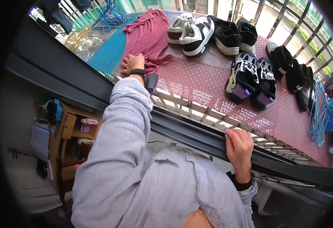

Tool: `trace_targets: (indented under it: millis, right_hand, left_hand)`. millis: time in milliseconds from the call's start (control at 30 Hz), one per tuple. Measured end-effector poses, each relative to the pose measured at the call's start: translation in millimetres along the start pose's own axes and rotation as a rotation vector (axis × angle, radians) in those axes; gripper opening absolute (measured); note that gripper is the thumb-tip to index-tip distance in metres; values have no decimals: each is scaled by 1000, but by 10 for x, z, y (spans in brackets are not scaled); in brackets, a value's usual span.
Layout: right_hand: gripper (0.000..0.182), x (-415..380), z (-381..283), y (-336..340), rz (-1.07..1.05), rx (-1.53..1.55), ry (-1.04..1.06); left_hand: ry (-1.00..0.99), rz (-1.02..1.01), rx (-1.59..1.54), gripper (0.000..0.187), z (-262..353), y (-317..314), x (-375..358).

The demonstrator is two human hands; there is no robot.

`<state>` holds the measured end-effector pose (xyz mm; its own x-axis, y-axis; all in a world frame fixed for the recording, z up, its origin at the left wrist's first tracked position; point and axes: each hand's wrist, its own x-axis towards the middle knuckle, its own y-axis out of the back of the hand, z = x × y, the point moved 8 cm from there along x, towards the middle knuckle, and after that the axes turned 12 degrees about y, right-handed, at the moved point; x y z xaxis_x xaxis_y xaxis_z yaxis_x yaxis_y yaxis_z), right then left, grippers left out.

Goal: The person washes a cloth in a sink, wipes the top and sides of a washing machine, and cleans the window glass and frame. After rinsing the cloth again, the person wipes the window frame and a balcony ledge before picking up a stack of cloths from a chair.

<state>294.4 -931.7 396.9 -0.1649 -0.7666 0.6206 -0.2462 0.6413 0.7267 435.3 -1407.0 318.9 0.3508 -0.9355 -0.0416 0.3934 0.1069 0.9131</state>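
My left hand [133, 64] is stretched out through the window, its fingers bent onto the near end of a crumpled pink cloth [145, 36]. The cloth lies spread over a blue and pink perforated mat [189, 78]. My right hand [239, 148] rests with curled fingers over the dark window frame [189, 131]; its fingertips are partly hidden. White-and-black sneakers [197, 36] stand just right of the cloth. Black sneakers with white soles [229, 38] are beside them, and a pair with purple heels [242, 81] sits nearer to me.
Further right are more black shoes [278, 60] and a bundle of blue hangers [320, 110]. Another tangle of blue wire hangers [109, 17] lies at the far left. Metal bars [288, 22] enclose the ledge. Indoors, a wooden shelf [69, 127] stands at lower left.
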Motion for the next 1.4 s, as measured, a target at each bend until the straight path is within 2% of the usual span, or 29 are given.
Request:
trace_targets:
  millis: [67, 133, 233, 400, 467, 533, 600, 667, 733, 800, 867, 933, 967, 1000, 1067, 1133, 1167, 1267, 1300, 1400]
  right_hand:
    - [14, -15, 14, 0, 20, 2, 13]
    - [14, 9, 12, -1, 50, -20, -3]
    - [15, 29, 29, -14, 40, -41, -15]
    - [19, -33, -39, 120, 192, -23, 34]
    - [19, -56, -192, 253, 283, -27, 96]
    - [21, -84, -437, 438, 287, -4, 178]
    - [21, -269, -623, 642, 324, 34, 305]
    - [19, -459, -731, 867, 302, -17, 413]
    - [19, -693, -678, 1072, 461, -132, 494]
    - [23, -897, -576, 1327, 555, -185, 554]
    - [26, -1135, -336, 1548, 718, -218, 338]
    - [30, -1188, -74, 1664, 832, -129, 107]
    - [33, -1203, 48, 1702, 883, -89, -5]
    - [35, -1153, 33, 1676, 851, -177, -35]
    - [41, -1063, -63, 1593, 790, -354, -96]
    - [43, -1028, -90, 1556, 777, -328, -117]
    - [43, -992, -105, 1532, 787, -296, -136]
    - [46, -961, -144, 1497, 748, -304, -126]
    - [48, -943, -156, 1480, 728, -324, -110]
    - [52, -889, -205, 1419, 707, -327, -159]
  left_hand:
    - [62, -7, 42, 69, -45, -8, 52]
    - [37, 20, 63, 75, 84, -87, -124]
    - [-77, 19, 47, 75, 237, -144, -339]
    - [-128, -56, -28, 74, 356, -14, -547]
    - [-284, -44, -145, 74, 528, 138, -790]
    - [-447, -100, -337, 73, 666, 417, -1176]
    - [-743, -48, -574, 65, 628, 882, -1643]
    - [-967, -2, -821, 50, 278, 1408, -2123]
    - [-1129, 173, -940, 41, -254, 1802, -2438]
    - [-1109, 447, -964, 40, -845, 2009, -2549]
    - [-897, 630, -1056, 44, -1323, 2129, -2438]
    - [-572, 661, -1014, 49, -1520, 2190, -2114]
    - [-447, 589, -1041, 48, -1563, 2181, -1931]
    - [-452, 457, -1207, 47, -1625, 2083, -1663]
    - [-397, 75, -1506, 61, -1649, 1892, -1289]
    - [-538, -42, -1474, 58, -1554, 1930, -1318]
    - [-499, 7, -1542, 51, -1594, 1955, -1321]
    - [-406, -20, -1512, 44, -1645, 2025, -1329]
    - [-478, -93, -1510, 49, -1611, 2032, -1282]
    - [-541, -138, -1423, 53, -1595, 1972, -1088]
